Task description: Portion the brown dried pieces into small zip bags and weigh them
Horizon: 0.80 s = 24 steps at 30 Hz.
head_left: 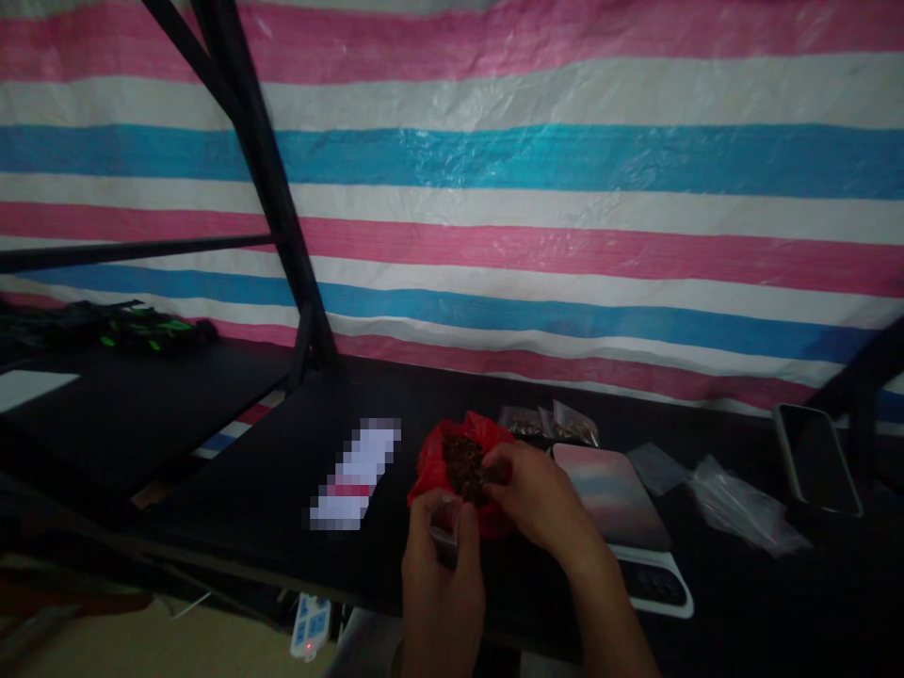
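Observation:
A red plastic bag [426,468] lies open on the black table, with a heap of small dark brown pieces [462,461] in it; their kind is too blurred to tell. My right hand [533,490] reaches into the bag from the right, thumb and fingers pinched on some of these pieces. In front of the bag, my left hand [444,574] holds a small clear plastic bag [444,532] between thumb and fingers, its mouth turned towards the heap. To the right of my right hand is a digital scale [614,494] with a shiny plate and a dark display.
Small filled clear bags [575,426] lie behind the scale. Flat clear bags [741,504] and a phone [819,460] are on the right. A blurred-out paper strip [357,476] lies left. Black metal posts [272,188] and a power strip [311,624] are further left.

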{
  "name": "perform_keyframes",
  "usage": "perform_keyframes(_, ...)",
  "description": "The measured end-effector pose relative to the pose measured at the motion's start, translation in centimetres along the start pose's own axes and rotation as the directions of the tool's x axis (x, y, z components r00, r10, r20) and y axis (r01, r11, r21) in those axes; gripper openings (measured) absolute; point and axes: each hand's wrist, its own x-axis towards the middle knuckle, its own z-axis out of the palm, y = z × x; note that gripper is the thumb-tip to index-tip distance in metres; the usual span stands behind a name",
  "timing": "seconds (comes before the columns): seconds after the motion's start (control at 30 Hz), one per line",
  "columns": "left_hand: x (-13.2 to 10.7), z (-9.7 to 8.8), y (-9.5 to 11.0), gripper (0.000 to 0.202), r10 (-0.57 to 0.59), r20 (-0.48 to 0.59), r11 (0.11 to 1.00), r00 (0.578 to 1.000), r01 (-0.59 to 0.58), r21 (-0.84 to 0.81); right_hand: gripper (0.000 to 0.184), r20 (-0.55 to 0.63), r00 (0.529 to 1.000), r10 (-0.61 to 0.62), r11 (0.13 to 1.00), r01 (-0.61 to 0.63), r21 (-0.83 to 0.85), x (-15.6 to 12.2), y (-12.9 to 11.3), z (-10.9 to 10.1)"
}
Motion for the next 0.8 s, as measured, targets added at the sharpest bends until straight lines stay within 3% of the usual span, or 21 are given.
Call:
perform_keyframes(0.3,0.6,-0.5,-0.8,0.061,-0.066,-0.02,0.969,0.998,0.059,-0.239,0.019,0.089,0.994,-0.057,0.964,0.032,0.265,0.4,1.0,1.0)
perform_keyframes(0.6,0.7,-0.3,-0.7,0.061,-0.051,-0.049,0.971,0.998,0.037,-0.237,0.017,0.275,0.957,-0.089,0.925,-0.023,0.379,-0.3,2.0,-0.2)
perform_keyframes(0.7,0.6,-0.4,-0.7,0.054,0.0,-0.065,0.982,0.998,-0.012,-0.186,0.018,0.237,0.968,-0.081,0.923,-0.016,0.383,0.0,2.3,-0.3)
perform_keyframes(0.8,0.4,-0.5,-0.8,0.044,0.041,-0.052,0.991,0.998,-0.047,-0.128,0.012,0.069,0.997,-0.028,0.949,0.005,0.315,0.6,2.2,0.2)
